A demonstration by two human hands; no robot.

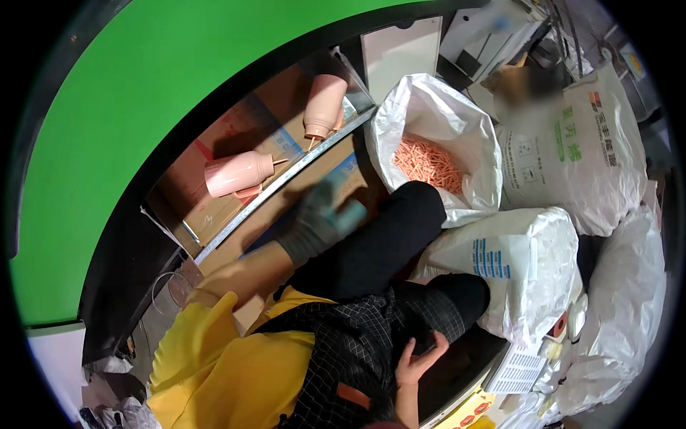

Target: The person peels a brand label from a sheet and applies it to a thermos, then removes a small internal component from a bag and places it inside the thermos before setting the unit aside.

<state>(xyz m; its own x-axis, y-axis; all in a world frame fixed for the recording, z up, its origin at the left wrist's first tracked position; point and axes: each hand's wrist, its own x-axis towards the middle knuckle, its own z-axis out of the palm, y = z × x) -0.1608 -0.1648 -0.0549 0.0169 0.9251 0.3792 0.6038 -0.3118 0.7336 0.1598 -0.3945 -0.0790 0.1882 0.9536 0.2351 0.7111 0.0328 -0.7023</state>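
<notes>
My left hand [321,220], in a grey-green glove, hovers over my thigh beside the metal rail of a cardboard-lined bin. It is a little blurred; its fingers look apart and nothing shows in them. My bare right hand [423,360] rests by my lap, fingers spread and holding nothing. Inside the bin lie two pink bottle-shaped plastic pieces: one piece [239,174] on its side nearer my left hand, the other piece [325,104] tilted farther off. A thin pink stem sticks out of each narrow end. Beyond my knee, an open white sack [482,154] holds many short pink sticks [429,164].
A green machine panel [143,79] curves across the upper left. The bin's metal rail [286,184] runs between me and the pink pieces. Full white sacks [579,150] crowd the right side, one sack [514,264] close to my knees. A white board [402,53] stands behind.
</notes>
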